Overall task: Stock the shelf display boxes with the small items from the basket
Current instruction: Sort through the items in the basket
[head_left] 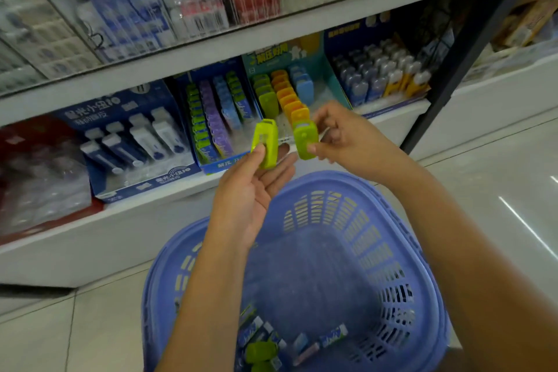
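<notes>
From the head camera, the left hand, palm up, holds a yellow-green case upright, thumb pinching it against the fingers. Just beside it, the right hand grips a green case between thumb and fingertips. Both cases hang before the front edge of the lower shelf, in front of the teal display box. Below stands the blue basket, with more small items at its near edge.

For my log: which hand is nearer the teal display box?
Right. The right hand, pinching a green item, is just in front of the teal display box; the left hand, holding another green item, is lower left.
</notes>
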`<state>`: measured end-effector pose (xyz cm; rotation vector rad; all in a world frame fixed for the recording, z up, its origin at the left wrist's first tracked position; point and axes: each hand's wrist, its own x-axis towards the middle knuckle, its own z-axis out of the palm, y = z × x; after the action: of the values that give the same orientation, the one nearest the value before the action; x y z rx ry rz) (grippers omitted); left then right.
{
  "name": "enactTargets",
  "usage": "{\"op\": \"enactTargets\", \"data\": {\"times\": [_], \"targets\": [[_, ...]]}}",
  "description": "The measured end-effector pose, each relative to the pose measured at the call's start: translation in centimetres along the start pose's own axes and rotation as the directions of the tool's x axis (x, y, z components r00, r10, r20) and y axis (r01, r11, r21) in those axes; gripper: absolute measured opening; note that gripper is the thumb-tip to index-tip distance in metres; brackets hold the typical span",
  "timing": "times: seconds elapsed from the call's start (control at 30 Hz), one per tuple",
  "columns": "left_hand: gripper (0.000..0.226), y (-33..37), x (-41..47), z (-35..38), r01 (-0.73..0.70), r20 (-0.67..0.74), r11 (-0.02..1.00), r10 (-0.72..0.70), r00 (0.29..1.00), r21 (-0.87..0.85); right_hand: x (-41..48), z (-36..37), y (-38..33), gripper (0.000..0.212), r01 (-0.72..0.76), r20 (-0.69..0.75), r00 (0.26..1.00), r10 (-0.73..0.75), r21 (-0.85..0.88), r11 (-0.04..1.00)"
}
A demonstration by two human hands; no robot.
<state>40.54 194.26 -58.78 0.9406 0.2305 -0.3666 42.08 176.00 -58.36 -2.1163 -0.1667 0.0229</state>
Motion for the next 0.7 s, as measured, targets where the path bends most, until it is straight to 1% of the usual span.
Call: {"op": "enactTargets", "data": {"times": [0.1, 0.13, 0.2, 0.23, 0.3, 0.37, 0.43, 0.57, 0.7], "targets": [[0.018, 0.7, 0.3, -0.8, -0.044, -0.053, 0.999, 0.044, 0.998, -0.004, 2.1, 0.0, -1.3, 0.033, 0.102, -0.132, 0.985, -0.109, -0.063, 0.993], [0.017, 0.8, 0.3, -1.1, -0.051, -0.082, 0.999, 0.051, 0.995, 0.004, 2.9, 0.1, -1.7, 0.033, 0.136, -0.152, 0.978, -0.144, -0.059, 0.989], [0.017, 0.8, 0.2, -1.8, -0.055, -0.128, 0.998, 0.055, 0.990, 0.008, 4.8, 0.2, -2.3, 0.030, 0.162, -0.160, 0.973, -0.166, -0.037, 0.986], [0.018, 0.8, 0.2, -2.1, -0.053, -0.142, 0.999, 0.054, 0.988, 0.009, 5.8, 0.3, -2.5, 0.028, 0.160, -0.162, 0.973, -0.167, -0.056, 0.986], [0.019, 0.8, 0.0, -2.7, -0.045, -0.153, 0.999, 0.045, 0.987, 0.007, 7.3, 0.5, -2.4, 0.025, 0.151, -0.161, 0.971, -0.175, -0.151, 0.977], [0.020, 0.8, 0.0, -3.3, -0.042, -0.155, 0.999, 0.041, 0.987, -0.008, 8.4, 0.7, -2.1, 0.024, 0.132, -0.128, 0.978, -0.166, -0.239, 0.962], [0.021, 0.9, 0.0, -3.7, -0.041, -0.161, 0.999, 0.038, 0.986, -0.020, 9.4, 0.9, -1.8, 0.023, 0.112, -0.060, 0.988, -0.141, -0.342, 0.933], [0.020, 0.7, 0.0, -4.0, -0.016, -0.155, 0.999, 0.011, 0.988, -0.028, 10.7, 1.5, -1.8, 0.025, 0.083, 0.046, 0.997, -0.070, -0.580, 0.810], [0.019, 0.8, 0.1, -4.2, 0.001, -0.153, 0.999, -0.008, 0.988, -0.043, 11.0, 1.4, -2.9, 0.031, 0.085, 0.087, 0.996, -0.036, -0.662, 0.744]]}}
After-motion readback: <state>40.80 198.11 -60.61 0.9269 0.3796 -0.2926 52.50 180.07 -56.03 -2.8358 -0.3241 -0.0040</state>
